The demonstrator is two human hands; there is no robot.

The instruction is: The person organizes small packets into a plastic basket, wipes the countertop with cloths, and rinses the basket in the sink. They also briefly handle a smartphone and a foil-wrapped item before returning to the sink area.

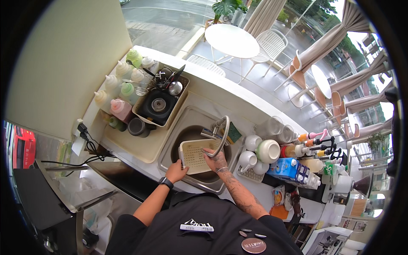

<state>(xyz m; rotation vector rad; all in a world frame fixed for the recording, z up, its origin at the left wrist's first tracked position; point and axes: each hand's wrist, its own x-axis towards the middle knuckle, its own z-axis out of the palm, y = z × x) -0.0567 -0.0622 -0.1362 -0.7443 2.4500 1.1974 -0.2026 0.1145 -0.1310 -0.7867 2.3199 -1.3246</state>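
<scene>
A cream perforated plastic basket [193,152] is tilted over the bowl of a stainless-steel sink [190,111]. Its near-left rim is gripped by my left hand [176,172], the thumb lying over the edge. My right hand [215,161] reaches across the basket's right side, its fingers closed around the lower end of a flexible metal faucet hose [226,132]. That hose arches up from the faucet behind the basket. Whether water is running cannot be made out. Small dark specks or holes dot the basket's floor. Behind the faucet lies a green scouring sponge [234,132].
Left of the sink, a utensil basket [183,95] holds a black lidded container, and squeeze bottles [112,82] stand beside it. On the right are a rack [251,174] of white cups, clear pitchers [270,126] and cartons [283,167]. Power cables [95,156] hang at left.
</scene>
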